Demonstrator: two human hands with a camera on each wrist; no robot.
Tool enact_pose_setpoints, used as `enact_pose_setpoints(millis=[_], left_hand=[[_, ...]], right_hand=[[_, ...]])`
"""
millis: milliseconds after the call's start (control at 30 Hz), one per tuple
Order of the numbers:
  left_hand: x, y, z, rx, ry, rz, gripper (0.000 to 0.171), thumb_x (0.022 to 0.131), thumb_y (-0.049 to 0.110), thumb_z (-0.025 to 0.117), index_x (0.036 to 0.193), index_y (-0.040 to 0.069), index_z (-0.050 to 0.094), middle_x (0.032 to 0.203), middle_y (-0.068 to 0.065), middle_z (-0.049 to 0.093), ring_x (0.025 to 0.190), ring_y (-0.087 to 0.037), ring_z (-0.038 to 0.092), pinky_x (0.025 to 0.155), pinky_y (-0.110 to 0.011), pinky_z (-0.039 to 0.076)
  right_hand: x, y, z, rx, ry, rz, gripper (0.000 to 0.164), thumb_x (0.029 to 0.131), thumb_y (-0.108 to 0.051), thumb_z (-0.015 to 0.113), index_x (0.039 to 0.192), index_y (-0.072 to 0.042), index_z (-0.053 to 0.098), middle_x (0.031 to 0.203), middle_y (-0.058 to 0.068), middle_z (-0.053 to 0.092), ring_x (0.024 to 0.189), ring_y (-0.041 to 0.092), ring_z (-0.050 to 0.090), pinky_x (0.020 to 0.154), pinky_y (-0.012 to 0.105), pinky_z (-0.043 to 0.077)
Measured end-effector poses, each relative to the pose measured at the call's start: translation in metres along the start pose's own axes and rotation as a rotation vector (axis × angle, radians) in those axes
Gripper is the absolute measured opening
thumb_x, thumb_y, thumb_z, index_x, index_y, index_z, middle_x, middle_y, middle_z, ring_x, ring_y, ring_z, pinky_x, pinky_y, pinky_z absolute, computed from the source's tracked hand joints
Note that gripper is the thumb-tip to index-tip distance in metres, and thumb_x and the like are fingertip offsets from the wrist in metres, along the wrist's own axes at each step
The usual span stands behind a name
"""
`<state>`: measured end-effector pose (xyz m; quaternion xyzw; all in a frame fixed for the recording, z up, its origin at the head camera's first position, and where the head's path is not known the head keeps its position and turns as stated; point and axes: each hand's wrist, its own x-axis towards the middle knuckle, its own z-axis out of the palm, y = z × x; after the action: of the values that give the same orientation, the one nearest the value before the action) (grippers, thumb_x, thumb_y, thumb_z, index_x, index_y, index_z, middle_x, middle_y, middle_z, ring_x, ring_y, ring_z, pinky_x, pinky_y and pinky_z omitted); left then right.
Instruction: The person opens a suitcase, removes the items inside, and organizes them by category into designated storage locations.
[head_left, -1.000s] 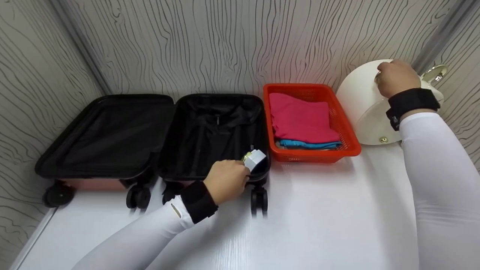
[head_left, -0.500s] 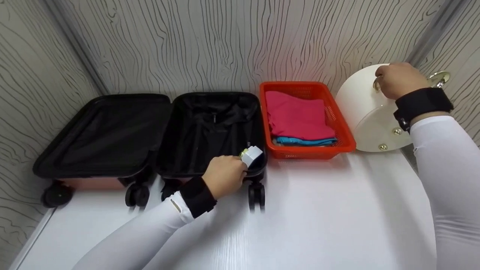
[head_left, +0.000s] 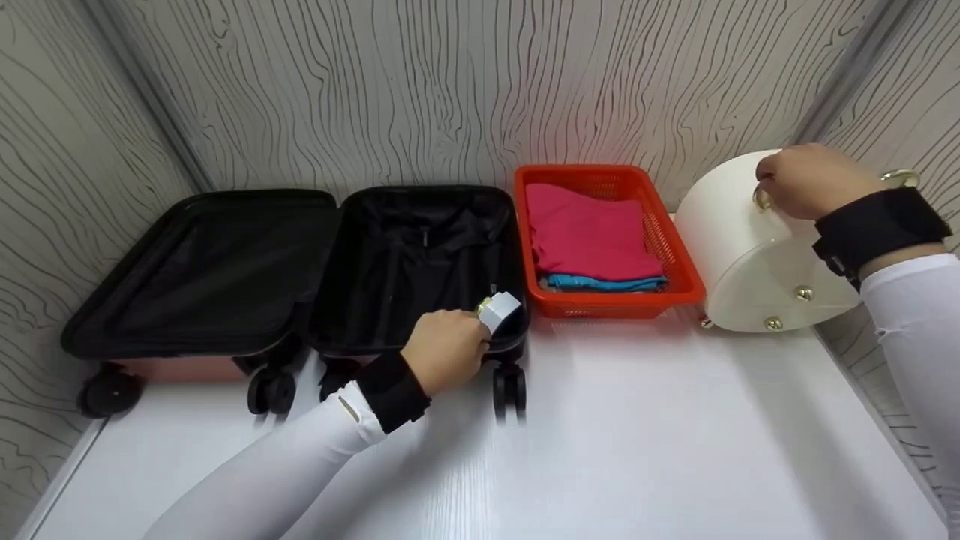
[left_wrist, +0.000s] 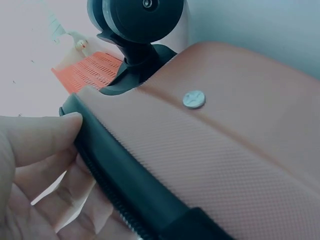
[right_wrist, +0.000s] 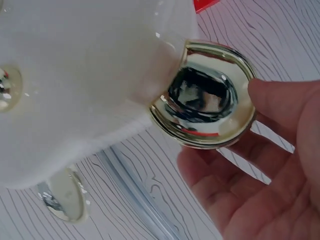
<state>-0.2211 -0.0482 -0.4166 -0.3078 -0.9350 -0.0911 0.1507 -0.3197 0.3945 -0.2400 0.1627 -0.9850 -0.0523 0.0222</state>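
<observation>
My left hand [head_left: 446, 351] pinches the near rim of the open suitcase [head_left: 420, 300], thumb on one side and fingers beneath, as the left wrist view shows along its pink shell [left_wrist: 240, 125] and black zip edge [left_wrist: 115, 155]. A small whitish blocky item [head_left: 501, 309] with a yellow part shows just past the fingers, at the suitcase's near right corner. At the far right, my right hand [head_left: 821, 180] grips a shiny gold handle [right_wrist: 240, 75] on a big white rounded container [head_left: 731, 225]. This container is tilted, showing its underside with small gold feet [head_left: 804, 292].
The suitcase's other half [head_left: 202, 270] lies open at the left, on black wheels [head_left: 111, 394]. Between suitcase and container stands a red basket [head_left: 615, 306] with folded pink cloth [head_left: 589, 229] over blue cloth [head_left: 600, 283]. Wood-patterned walls [head_left: 420, 90] enclose the white tabletop [head_left: 637, 435].
My right hand has brought the white container nearer and to the right, and more of its gold-footed underside shows. The left hand stays at the suitcase rim; the head view shifts slightly.
</observation>
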Motion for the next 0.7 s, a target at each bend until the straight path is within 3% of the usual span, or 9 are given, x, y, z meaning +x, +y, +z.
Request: enact_pose_setpoints(millis=[200, 700], left_hand=[[0.002, -0.001, -0.002, -0.017, -0.008, -0.006, 0.006, 0.082, 0.017, 0.072, 0.077, 0.016, 0.075, 0.078, 0.0, 0.071, 0.066, -0.023, 0.066, 0.054, -0.042, 0.053], [0.008, 0.0, 0.003, -0.018, -0.039, 0.01, 0.008, 0.084, 0.018, 0.071, 0.079, 0.017, 0.077, 0.082, -0.001, 0.072, 0.069, -0.024, 0.067, 0.058, -0.043, 0.054]], right_hand=[[-0.012, -0.004, -0.008, -0.027, -0.053, -0.013, 0.02, 0.096, -0.007, 0.046, 0.087, -0.004, 0.063, 0.081, 0.012, 0.061, 0.074, 0.029, 0.053, 0.068, 0.044, 0.042], [-0.045, -0.009, -0.004, -0.05, -0.061, -0.026, 0.02, 0.095, -0.009, 0.05, 0.078, -0.012, 0.058, 0.071, 0.002, 0.051, 0.068, 0.021, 0.047, 0.063, 0.037, 0.038]])
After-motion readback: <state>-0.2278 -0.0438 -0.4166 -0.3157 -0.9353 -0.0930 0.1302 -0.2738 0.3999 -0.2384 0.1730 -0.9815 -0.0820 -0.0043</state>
